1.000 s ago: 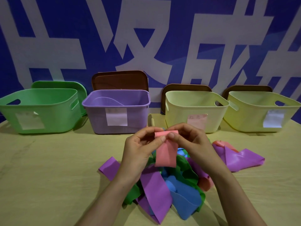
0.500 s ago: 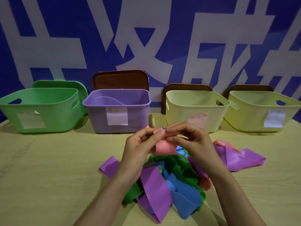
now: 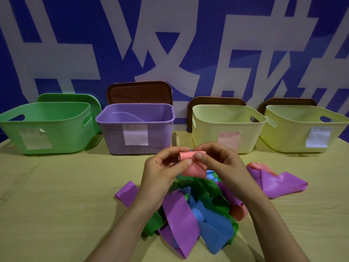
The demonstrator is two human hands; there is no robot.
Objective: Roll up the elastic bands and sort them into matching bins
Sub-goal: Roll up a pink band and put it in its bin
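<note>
The left hand (image 3: 164,173) and right hand (image 3: 219,163) each pinch an end of the pink elastic band (image 3: 190,155), rolled small between them, with a short tail drooping under the fingertips. It looks thin, limp and springy; I'd keep pinching both roll ends or it uncoils.

both hands (image 3: 162,173) have rolled the pink band (image 3: 191,155) further, leaving a shorter hanging tail.

Pink band (image 3: 191,155) smooth, matt, rubbery; bins (image 3: 136,127) glossy plastic; table (image 3: 56,195) pale wood-grain.
</note>
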